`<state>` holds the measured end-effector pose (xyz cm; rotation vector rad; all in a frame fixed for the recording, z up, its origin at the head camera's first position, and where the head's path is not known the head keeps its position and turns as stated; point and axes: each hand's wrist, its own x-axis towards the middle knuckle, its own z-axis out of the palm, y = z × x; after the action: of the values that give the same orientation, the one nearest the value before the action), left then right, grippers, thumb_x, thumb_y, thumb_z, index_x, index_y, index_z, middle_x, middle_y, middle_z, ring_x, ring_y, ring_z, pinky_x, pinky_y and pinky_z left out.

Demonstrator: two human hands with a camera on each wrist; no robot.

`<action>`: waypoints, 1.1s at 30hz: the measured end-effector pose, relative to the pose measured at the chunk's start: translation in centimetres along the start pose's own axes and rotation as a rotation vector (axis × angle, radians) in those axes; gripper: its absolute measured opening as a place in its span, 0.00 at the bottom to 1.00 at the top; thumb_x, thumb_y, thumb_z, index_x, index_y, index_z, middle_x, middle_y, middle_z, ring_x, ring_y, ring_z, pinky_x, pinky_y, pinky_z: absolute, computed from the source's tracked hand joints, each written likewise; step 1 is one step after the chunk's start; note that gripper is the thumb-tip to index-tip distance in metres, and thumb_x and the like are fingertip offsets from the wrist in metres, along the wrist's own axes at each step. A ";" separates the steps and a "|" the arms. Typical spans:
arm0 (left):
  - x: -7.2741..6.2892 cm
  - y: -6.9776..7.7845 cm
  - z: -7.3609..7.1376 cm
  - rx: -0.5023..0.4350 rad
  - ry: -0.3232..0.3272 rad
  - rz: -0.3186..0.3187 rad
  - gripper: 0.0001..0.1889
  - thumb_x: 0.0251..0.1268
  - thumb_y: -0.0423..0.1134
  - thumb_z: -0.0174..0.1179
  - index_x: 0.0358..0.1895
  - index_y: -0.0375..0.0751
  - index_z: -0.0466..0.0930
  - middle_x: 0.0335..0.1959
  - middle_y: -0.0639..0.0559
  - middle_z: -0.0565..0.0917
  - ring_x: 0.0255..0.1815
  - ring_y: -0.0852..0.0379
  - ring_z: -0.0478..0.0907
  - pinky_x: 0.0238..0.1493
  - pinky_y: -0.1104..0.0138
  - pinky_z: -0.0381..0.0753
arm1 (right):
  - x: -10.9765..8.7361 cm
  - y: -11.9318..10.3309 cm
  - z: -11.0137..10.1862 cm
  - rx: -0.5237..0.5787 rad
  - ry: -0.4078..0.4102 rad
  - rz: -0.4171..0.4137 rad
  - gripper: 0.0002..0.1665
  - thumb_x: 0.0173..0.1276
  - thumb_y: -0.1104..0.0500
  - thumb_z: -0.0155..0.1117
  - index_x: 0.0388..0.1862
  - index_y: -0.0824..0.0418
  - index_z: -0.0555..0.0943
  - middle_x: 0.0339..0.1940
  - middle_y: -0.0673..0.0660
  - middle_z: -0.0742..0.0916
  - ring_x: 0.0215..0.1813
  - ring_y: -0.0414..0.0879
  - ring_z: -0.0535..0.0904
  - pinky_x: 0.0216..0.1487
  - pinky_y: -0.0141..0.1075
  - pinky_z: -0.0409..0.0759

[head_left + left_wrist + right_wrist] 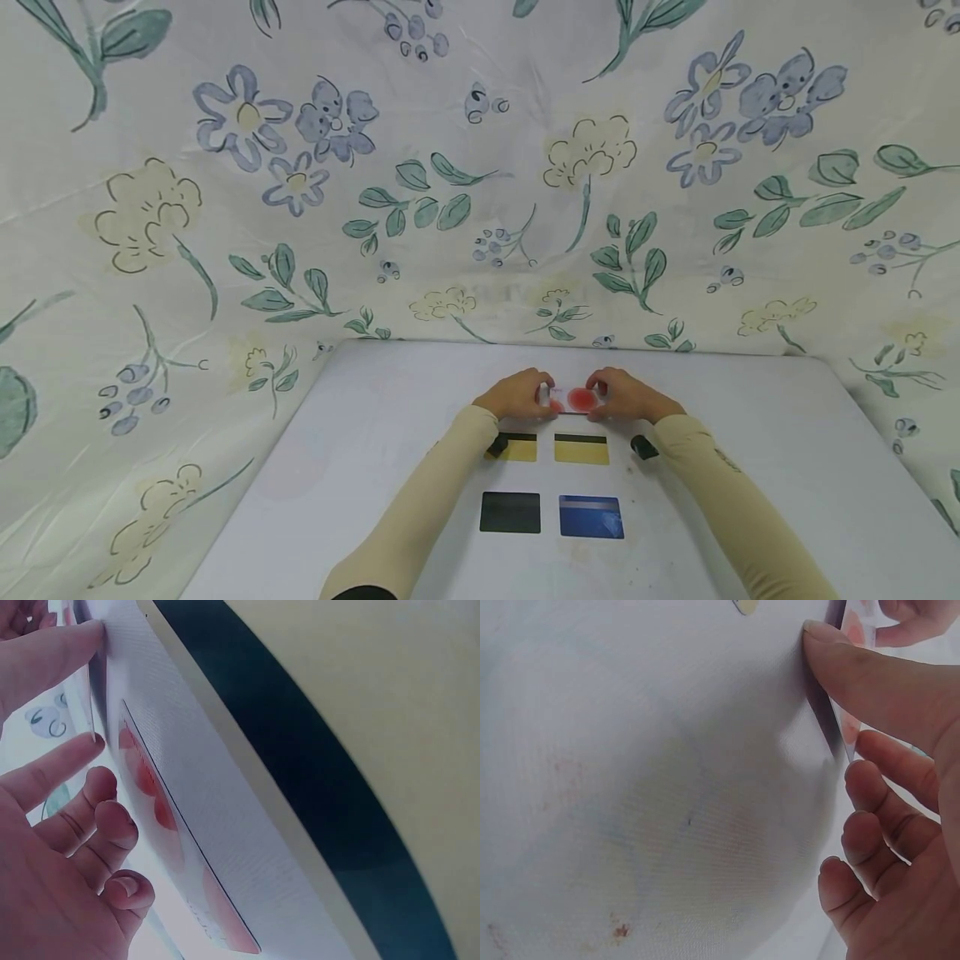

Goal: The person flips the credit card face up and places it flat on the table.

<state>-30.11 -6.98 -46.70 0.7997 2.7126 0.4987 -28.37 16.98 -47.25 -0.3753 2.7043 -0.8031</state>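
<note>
Near the far side of the white table, a white card with red circles (581,400) is held between both hands. My left hand (517,395) pinches its left end between thumb and index finger. At the right end, the thumb and index finger of my right hand (630,395) grip it, the other fingers loosely bent. The right wrist view shows the card (852,724) edge-on, tilted off the table. Below my left fingers lies a second red-patterned card (161,802), hidden by that hand in the head view.
Closer in lie two gold cards with dark stripes, a left one (522,450) partly behind the left wrist and a right one (581,452). Nearer still are a black card (510,512) and a blue card (591,517). Floral cloth (525,208) hangs behind the white table (300,500).
</note>
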 end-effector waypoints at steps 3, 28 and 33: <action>-0.1 0.0 0.0 0.002 -0.003 -0.003 0.27 0.64 0.52 0.68 0.64 0.47 0.79 0.55 0.50 0.83 0.49 0.57 0.77 0.63 0.60 0.81 | 0.1 0.0 0.0 -0.002 -0.005 0.001 0.29 0.62 0.57 0.79 0.60 0.61 0.79 0.49 0.58 0.81 0.53 0.50 0.74 0.59 0.44 0.80; 0.1 -0.3 0.2 -0.005 -0.013 -0.012 0.27 0.65 0.54 0.68 0.65 0.49 0.78 0.44 0.54 0.81 0.42 0.59 0.76 0.55 0.63 0.82 | 0.0 0.0 0.1 -0.006 -0.026 0.024 0.29 0.62 0.56 0.79 0.60 0.60 0.79 0.49 0.57 0.82 0.52 0.50 0.75 0.61 0.45 0.82; 0.1 -0.4 0.2 -0.011 -0.016 -0.014 0.28 0.64 0.54 0.69 0.65 0.50 0.78 0.43 0.54 0.80 0.41 0.59 0.76 0.54 0.64 0.82 | -0.1 0.0 0.1 0.000 -0.020 0.030 0.29 0.62 0.56 0.79 0.61 0.59 0.79 0.49 0.58 0.82 0.52 0.50 0.76 0.61 0.46 0.82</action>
<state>-30.36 -7.19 -47.08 0.7774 2.6966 0.5009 -28.20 16.95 -47.32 -0.3399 2.6847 -0.7873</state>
